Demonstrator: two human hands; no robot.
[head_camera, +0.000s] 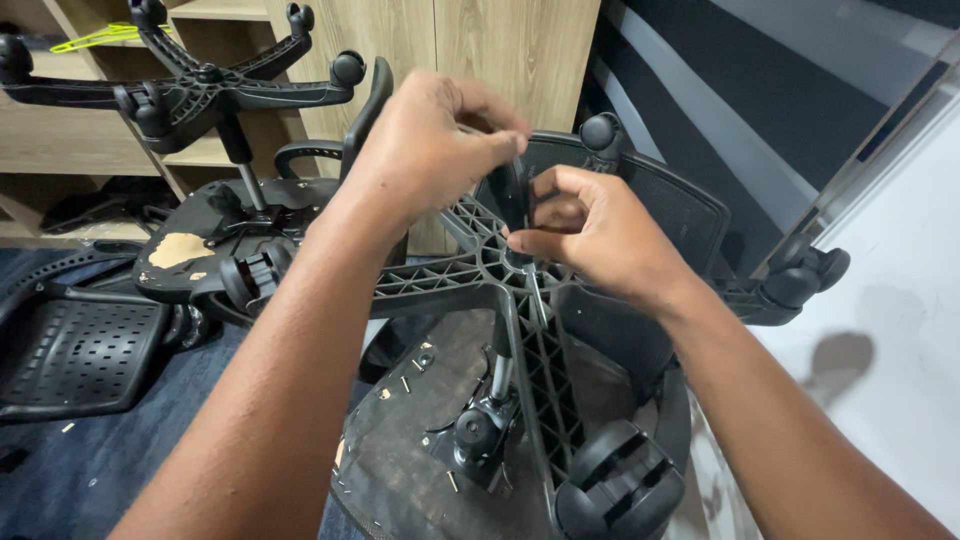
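Holding upright black part (514, 195), both hands (430, 150)

No packages, labels, signs or screens seen anywhere in view.

i count 2 upturned office chairs, 1 under my hands (520, 400) and 1 at the back left (200, 240), so 2 star bases (500, 270) (190, 85). i see 4 casters on the near base, 2 hands, 1 yellow-green hanger (100, 38).
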